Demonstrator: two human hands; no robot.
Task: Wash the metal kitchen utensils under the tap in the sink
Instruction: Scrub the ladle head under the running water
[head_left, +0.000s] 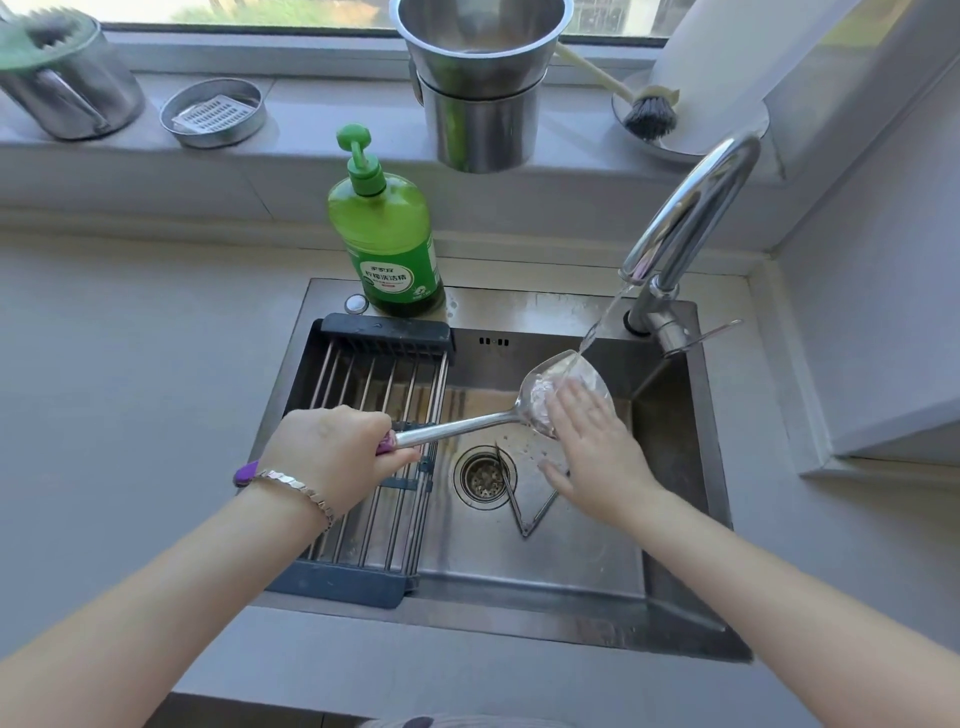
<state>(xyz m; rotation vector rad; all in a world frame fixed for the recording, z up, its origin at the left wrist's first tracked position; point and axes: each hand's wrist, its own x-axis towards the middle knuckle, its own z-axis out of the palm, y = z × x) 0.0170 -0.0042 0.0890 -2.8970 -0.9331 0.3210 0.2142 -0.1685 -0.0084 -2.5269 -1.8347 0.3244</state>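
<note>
My left hand (337, 452) is shut on the purple-tipped handle of a long metal spatula (467, 427), holding it level over the steel sink (545, 566). The spatula's broad blade (558, 376) lies under the stream of water from the curved tap (696, 208). My right hand (597, 447) rests flat, fingers spread, against the blade's near side and holds nothing. Metal tongs (524, 512) lie in a V on the sink floor beside the drain (484, 477).
A roll-up drying rack (363, 457) covers the sink's left part. A green pump bottle of dish soap (387, 234) stands on the sink's back rim. On the window sill stand stacked steel pots (480, 78), a round tin (213, 111), a lidded jug (62, 73) and a dish brush (649, 117).
</note>
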